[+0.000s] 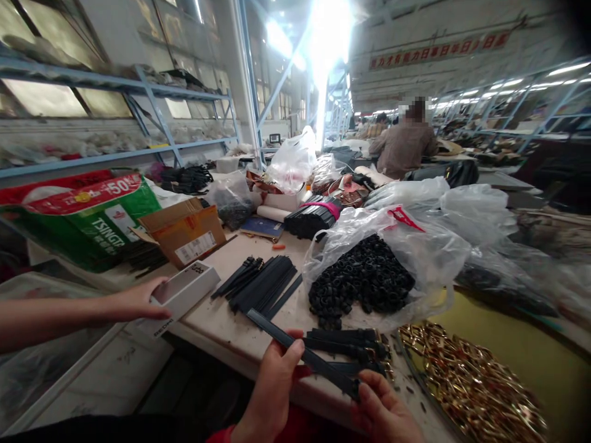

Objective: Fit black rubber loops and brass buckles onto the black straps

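Note:
My left hand [273, 387] and my right hand [382, 413] are both closed on one long black strap [295, 347], held slantwise over the near edge of the table [221, 326]. The left hand pinches it near the middle, the right hand grips its lower end. Just behind the strap lie a few black straps with buckles [351, 340]. A flat stack of loose black straps [265, 283] lies further back on the left.
An open plastic bag of small black rings [364, 284] sits behind my hands; a tray of gold buckles [466, 384] at right. Another person's hand [138, 299] from the left holds a white box [187, 289]. Behind are a cardboard box [184, 232], a green sack [87, 221] and a seated person [404, 147].

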Tool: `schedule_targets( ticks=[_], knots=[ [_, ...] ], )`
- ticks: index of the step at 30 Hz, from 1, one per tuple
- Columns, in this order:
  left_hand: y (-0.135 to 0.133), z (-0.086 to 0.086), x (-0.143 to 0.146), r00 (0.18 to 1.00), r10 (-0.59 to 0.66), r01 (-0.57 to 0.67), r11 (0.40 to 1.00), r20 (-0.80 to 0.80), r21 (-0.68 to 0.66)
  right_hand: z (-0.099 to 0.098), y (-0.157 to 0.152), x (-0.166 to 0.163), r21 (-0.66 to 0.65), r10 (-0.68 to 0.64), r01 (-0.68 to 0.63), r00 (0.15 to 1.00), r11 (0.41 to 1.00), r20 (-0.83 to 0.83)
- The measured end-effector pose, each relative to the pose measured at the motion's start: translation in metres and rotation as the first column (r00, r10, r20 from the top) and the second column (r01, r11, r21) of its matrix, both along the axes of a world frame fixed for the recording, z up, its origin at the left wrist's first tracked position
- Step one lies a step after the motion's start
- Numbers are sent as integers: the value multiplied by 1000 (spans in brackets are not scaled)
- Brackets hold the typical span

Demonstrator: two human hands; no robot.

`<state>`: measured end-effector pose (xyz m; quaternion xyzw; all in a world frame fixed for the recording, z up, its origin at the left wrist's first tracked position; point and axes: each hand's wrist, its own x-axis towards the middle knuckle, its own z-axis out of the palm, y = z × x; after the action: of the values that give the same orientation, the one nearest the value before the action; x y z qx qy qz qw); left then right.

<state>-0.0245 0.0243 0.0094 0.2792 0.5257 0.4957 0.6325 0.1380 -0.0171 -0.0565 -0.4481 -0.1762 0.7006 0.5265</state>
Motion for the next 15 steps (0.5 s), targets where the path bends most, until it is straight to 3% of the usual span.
schedule_targets(
  ticks=[2,4,8,15],
  knots=[
    [-7,0,5,982,-189,189,981,-1,-41,-1,2,0,-30,-37,36,999,999,-23],
    [-11,1,10,957,-283,282,959,-64,-31,0,3,-1,-50,-59,57,997,997,-51],
    [-14,-2,17,948,-180,215,971,-263,109,3,2,-3,-67,-95,88,991,994,-97],
    [-21,-13,11,869,-245,353,916,-429,192,9,1,1,-44,-78,74,993,996,-94]
  ],
)
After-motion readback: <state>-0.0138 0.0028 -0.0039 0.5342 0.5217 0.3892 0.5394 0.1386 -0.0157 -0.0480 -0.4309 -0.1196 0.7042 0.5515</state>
